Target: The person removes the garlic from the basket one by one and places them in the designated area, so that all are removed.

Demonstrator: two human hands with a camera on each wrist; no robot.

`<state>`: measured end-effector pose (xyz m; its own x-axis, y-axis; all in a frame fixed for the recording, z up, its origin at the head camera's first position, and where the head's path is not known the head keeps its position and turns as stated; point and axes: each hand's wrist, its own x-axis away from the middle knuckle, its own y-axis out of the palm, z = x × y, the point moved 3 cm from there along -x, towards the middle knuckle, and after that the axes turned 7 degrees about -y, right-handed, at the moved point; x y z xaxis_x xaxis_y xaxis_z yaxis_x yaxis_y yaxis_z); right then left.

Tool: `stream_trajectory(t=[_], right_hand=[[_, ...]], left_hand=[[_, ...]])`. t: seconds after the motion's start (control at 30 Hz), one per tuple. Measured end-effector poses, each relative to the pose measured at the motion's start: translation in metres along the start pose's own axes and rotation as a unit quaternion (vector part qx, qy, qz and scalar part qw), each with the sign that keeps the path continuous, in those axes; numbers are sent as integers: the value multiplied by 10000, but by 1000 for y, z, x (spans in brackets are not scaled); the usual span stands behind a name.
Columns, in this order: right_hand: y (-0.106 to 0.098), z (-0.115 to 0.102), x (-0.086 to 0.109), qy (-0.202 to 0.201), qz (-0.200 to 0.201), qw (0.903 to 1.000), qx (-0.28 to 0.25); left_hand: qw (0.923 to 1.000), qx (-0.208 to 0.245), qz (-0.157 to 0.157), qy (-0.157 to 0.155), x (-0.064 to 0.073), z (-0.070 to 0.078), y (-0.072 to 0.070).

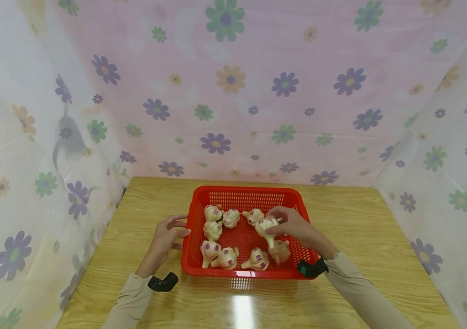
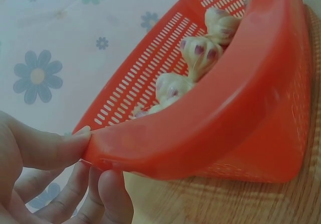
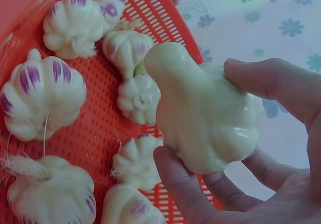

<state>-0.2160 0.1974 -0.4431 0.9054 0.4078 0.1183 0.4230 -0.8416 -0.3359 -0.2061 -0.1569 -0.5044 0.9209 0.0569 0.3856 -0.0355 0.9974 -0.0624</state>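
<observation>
A red plastic basket with slotted walls stands on the table, and several garlic bulbs, cream with purple marks, lie in it. At its left side, my left hand grips the rim, thumb on top and fingers beneath in the left wrist view. Over the basket's right part, my right hand holds one garlic bulb between thumb and fingers, its thick stem pointing away from the palm. Below that hand lies another bulb, root side showing. Part of the basket's right wall is hidden by the right hand and wrist.
The wooden table extends on both sides of the basket. Flowered cloth hangs behind it and along both sides. Along the basket's front wall lie garlic bulbs. A dark wrist device sits at each sleeve.
</observation>
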Motion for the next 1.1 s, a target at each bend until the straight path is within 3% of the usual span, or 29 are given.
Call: stream_trajectory(t=[0.13, 0.37, 1.1], right_hand=[[-6, -1, 3, -76, 38, 9999, 105], [-16, 2, 6, -27, 128, 9999, 67], [-49, 8, 20, 43, 334, 9994, 125]], left_hand=[[9999, -41, -27, 164, -2, -4, 0], [9996, -153, 93, -234, 2, 4, 2], [9996, -144, 82, -225, 3, 4, 2]])
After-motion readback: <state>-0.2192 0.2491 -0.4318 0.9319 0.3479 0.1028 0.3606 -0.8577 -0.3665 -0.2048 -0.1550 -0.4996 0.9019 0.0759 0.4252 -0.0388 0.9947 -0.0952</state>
